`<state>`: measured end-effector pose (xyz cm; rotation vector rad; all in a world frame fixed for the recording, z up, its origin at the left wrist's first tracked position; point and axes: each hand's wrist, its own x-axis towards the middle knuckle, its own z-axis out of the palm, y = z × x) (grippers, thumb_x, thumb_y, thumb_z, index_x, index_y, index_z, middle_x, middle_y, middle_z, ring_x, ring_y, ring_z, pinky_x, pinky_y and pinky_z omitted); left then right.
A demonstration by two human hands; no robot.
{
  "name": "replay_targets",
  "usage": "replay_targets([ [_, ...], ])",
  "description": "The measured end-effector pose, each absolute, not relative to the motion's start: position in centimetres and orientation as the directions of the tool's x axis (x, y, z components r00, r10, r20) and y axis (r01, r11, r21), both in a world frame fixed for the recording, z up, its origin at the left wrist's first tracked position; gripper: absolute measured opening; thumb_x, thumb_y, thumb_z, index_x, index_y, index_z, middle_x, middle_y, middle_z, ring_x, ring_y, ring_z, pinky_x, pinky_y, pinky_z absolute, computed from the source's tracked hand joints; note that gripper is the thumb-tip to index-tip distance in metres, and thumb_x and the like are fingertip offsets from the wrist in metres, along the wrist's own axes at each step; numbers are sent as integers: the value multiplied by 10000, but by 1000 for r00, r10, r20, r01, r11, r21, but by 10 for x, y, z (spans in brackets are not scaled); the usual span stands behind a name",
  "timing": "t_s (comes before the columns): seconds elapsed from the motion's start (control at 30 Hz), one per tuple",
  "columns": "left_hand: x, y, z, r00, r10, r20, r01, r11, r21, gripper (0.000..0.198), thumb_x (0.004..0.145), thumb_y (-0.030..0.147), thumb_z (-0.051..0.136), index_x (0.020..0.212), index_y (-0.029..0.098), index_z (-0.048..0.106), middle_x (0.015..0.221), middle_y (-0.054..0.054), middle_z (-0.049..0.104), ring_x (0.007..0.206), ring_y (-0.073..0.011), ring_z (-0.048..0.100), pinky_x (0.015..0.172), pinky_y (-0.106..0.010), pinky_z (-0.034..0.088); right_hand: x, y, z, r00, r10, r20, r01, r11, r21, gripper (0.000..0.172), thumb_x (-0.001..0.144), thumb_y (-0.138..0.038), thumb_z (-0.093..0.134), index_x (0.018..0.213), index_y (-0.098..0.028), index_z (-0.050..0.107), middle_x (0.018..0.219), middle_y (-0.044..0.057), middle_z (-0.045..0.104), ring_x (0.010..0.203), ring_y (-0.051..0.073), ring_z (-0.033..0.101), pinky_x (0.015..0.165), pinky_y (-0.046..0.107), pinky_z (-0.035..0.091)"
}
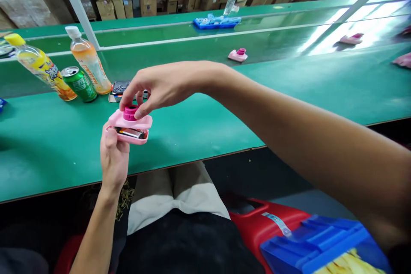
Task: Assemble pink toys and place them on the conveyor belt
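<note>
Above near edge of green table (192, 137), left hand (114, 158) curls fingers under pink plastic case (131, 135), holding it; right hand (163, 87) pinches magenta knob (130, 113) on top, fingers narrow. Open green surface spreads right; can (79, 84) and two bottles (41, 66) stand far left, just beyond hands.

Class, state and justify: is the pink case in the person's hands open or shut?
The pink case is open: its lid and base stand apart, showing a dark, shiny inside.
</note>
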<state>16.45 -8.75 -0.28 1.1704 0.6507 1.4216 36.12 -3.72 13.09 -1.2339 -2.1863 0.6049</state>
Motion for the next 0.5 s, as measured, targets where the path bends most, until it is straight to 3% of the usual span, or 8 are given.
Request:
replay_targets([
  [0.17, 173, -84, 17, 166, 949, 269, -487, -159, 859, 383, 1008, 529, 530, 1114, 196, 688, 1292, -117, 682, 1132, -273, 689, 868, -392, 624, 353, -37, 154, -665, 747, -4, 561, 495, -663, 238, 658, -301, 913, 844, -213, 795, 810, -62, 746, 825, 154, 678, 743, 287, 505],
  [0.27, 176, -84, 23, 163, 953, 255, -518, -137, 844, 336, 1036, 451, 504, 1064, 181, 703, 1115, -90, 743, 1060, -252, 713, 830, -376, 636, 352, -38, 159, -678, 735, -3, 536, 491, -687, 250, 709, -318, 883, 927, -229, 799, 843, -58, 755, 824, 153, 675, 745, 297, 513],
  [0.37, 182, -79, 24, 155, 951, 266, -499, -157, 852, 293, 1052, 394, 468, 1046, 207, 695, 1076, -59, 755, 1100, -247, 705, 906, -415, 626, 349, -48, 148, -577, 811, 99, 592, 499, -632, 210, 792, -275, 823, 997, -252, 787, 907, -55, 762, 851, 155, 671, 764, 299, 519],
  [0.47, 188, -72, 22, 165, 938, 305, -452, -203, 869, 279, 1009, 481, 513, 1061, 269, 687, 1175, -45, 752, 1213, -320, 656, 1009, -575, 583, 342, -75, 120, -282, 877, 388, 747, 455, -484, 128, 945, -319, 688, 970, -223, 769, 947, -5, 755, 868, 156, 653, 802, 308, 498],
  [0.5, 190, -70, 21, 160, 935, 317, -445, -218, 869, 279, 988, 515, 536, 1060, 291, 687, 1209, -36, 746, 1241, -343, 640, 1026, -617, 566, 338, -86, 107, -173, 857, 485, 802, 409, -435, 232, 993, -377, 625, 918, -205, 761, 917, 17, 747, 856, 161, 644, 801, 314, 487],
])
